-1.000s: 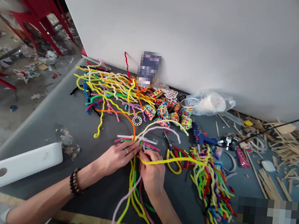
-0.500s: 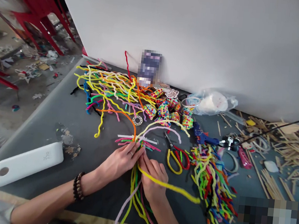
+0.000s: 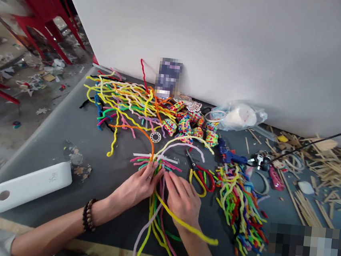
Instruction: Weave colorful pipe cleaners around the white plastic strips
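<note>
My left hand (image 3: 137,182) is closed in a pinch on the middle of a bundle of fuzzy pipe cleaners (image 3: 149,222), with yellow, green, pink and lilac ends hanging toward the table's front edge. Opposite it, my right hand (image 3: 184,199) has its fingertips bent together against the same bundle; what lies right under them is partly hidden. A long yellow pipe cleaner (image 3: 191,228) crosses over my right wrist. Beyond the fingertips, pink and green pieces (image 3: 143,160) fan out by a white strip (image 3: 172,160). Cream, lilac and orange stems (image 3: 150,140) arch away at the back.
Loose long pipe cleaners (image 3: 127,99) lie behind, beside speckled bundles (image 3: 185,124). Red-and-yellow-handled scissors (image 3: 198,177) and a blue glue gun (image 3: 228,154) lie to the right, near cut pipe cleaner pieces (image 3: 241,203) and wooden sticks (image 3: 310,212). A white power bank (image 3: 33,187) sits left.
My right hand has shifted slightly right and opened a small gap from my left hand. The yellow pipe cleaner's free end has dropped a little. My left hand keeps its pinch.
</note>
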`<action>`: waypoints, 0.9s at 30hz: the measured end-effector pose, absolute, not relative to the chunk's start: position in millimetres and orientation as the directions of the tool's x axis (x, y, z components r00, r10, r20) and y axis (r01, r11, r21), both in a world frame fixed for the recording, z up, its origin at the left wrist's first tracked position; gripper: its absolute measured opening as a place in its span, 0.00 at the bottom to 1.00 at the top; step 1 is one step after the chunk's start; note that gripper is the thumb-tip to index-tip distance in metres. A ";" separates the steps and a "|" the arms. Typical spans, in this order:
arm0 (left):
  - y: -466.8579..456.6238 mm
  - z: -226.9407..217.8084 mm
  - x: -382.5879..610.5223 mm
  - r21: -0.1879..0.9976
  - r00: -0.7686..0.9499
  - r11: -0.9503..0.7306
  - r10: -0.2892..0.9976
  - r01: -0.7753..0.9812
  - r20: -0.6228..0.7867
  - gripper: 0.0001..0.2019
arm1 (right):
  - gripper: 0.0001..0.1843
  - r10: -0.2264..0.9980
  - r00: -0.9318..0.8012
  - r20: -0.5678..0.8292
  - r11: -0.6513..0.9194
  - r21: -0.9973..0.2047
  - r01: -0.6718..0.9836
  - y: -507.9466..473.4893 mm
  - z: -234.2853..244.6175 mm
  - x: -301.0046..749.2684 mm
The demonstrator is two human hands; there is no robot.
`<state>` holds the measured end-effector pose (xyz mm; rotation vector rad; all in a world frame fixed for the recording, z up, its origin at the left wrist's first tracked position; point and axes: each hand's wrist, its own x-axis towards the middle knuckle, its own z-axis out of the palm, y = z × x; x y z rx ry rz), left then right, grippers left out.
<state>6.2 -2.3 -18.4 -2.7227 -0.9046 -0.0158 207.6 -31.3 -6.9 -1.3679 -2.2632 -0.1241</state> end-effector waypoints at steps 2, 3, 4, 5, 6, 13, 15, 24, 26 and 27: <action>-2.1 -17.8 6.4 -0.260 0.803 -0.764 0.590 0.591 0.091 0.26 | 0.25 0.832 -0.382 0.401 0.477 -0.166 0.863 -20.1 -6.9 209.9; -1.8 -17.6 6.5 -0.265 0.800 -0.760 0.592 0.593 0.094 0.25 | 0.26 0.844 -0.398 0.360 0.478 -0.166 0.862 -14.9 -6.5 209.7; -1.3 -17.6 6.7 -0.271 0.798 -0.756 0.594 0.596 0.099 0.25 | 0.25 0.852 -0.413 0.320 0.479 -0.163 0.862 -10.4 -6.0 209.0; -0.9 -17.8 6.9 -0.276 0.797 -0.752 0.595 0.598 0.106 0.24 | 0.24 0.858 -0.428 0.285 0.481 -0.152 0.863 -6.9 -5.3 207.8; -0.5 -18.1 7.0 -0.278 0.796 -0.750 0.594 0.600 0.114 0.24 | 0.23 0.859 -0.442 0.260 0.485 -0.135 0.864 -4.3 -4.4 206.5; -0.3 -20.1 7.2 -0.260 0.792 -0.750 0.594 0.608 0.141 0.24 | 0.16 0.833 -0.512 0.207 0.527 -0.017 0.850 -2.3 2.9 197.7; -0.1 -20.5 6.8 -0.272 0.799 -0.753 0.585 0.599 0.142 0.22 | 0.15 0.833 -0.525 0.174 0.533 -0.004 0.846 -2.4 5.4 193.2; -12.5 -30.4 8.9 -0.278 0.721 -0.666 0.646 0.693 0.249 0.24 | 0.13 0.877 -0.474 0.073 0.477 -0.239 0.846 16.4 17.6 196.4; -14.9 -31.2 10.3 -0.294 0.715 -0.652 0.649 0.699 0.260 0.27 | 0.16 0.906 -0.410 0.104 0.417 -0.387 0.823 22.2 15.3 197.7; -15.2 -30.8 10.7 -0.299 0.721 -0.657 0.643 0.692 0.257 0.27 | 0.16 0.926 -0.358 0.121 0.373 -0.447 0.813 24.5 12.9 196.6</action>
